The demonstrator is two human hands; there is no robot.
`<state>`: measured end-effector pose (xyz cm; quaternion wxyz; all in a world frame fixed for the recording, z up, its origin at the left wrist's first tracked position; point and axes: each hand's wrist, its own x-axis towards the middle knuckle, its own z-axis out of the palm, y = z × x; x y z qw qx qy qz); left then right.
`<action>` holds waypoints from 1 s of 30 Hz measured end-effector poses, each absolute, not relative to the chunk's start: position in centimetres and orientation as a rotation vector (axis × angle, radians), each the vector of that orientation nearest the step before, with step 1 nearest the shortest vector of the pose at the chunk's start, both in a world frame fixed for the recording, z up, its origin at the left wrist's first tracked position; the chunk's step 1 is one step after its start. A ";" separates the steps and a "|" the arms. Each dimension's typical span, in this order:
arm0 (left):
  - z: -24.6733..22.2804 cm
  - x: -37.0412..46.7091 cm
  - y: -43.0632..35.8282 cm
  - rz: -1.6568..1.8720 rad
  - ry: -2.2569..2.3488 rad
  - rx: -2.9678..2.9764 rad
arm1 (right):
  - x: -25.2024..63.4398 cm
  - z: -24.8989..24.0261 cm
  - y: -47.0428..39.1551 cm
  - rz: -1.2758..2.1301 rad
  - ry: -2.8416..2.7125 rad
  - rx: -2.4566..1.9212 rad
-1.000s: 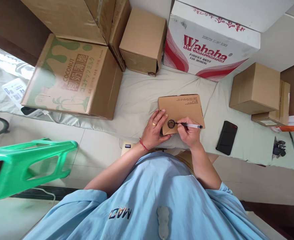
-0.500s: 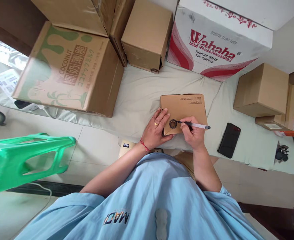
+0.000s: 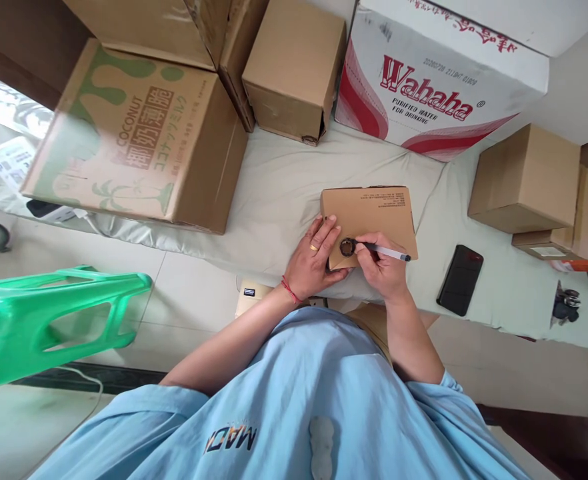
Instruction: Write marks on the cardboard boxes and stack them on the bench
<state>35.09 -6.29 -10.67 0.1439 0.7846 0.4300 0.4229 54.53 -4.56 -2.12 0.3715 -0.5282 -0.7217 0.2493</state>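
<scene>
A small brown cardboard box [image 3: 374,217] with fine print along its far edge lies on the pale cloth in front of me. My left hand [image 3: 315,257] grips its near left corner, fingers over the top and left edge, thumb along the near side. In my right hand [image 3: 383,268] a pen [image 3: 389,252] with a pale barrel and black end is pinched. The pen's writing end meets the right rim of a dark ring-shaped mark [image 3: 347,247] on the box top. My fingers partly cover that tip.
A black phone [image 3: 460,280] and keys [image 3: 567,305] lie to the right. Behind stand a Wahaha carton [image 3: 424,87], a plain box [image 3: 294,67] and a coconut carton [image 3: 124,133]. More boxes [image 3: 529,177] sit at right. A green stool [image 3: 74,313] stands at lower left.
My right hand and the pen have shifted slightly left, bringing the pen's writing end closer over the dark ring. My left hand keeps its hold on the box.
</scene>
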 end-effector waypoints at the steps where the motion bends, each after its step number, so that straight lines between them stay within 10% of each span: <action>1: -10.7 35.1 -6.3 1.222 1.238 2.258 | 54.5 -2.1 -4.6 0.649 -1.851 -1.339; 30: -10.7 35.1 -6.2 1.246 1.233 2.303 | 54.5 -2.3 -4.6 0.609 -1.974 -1.150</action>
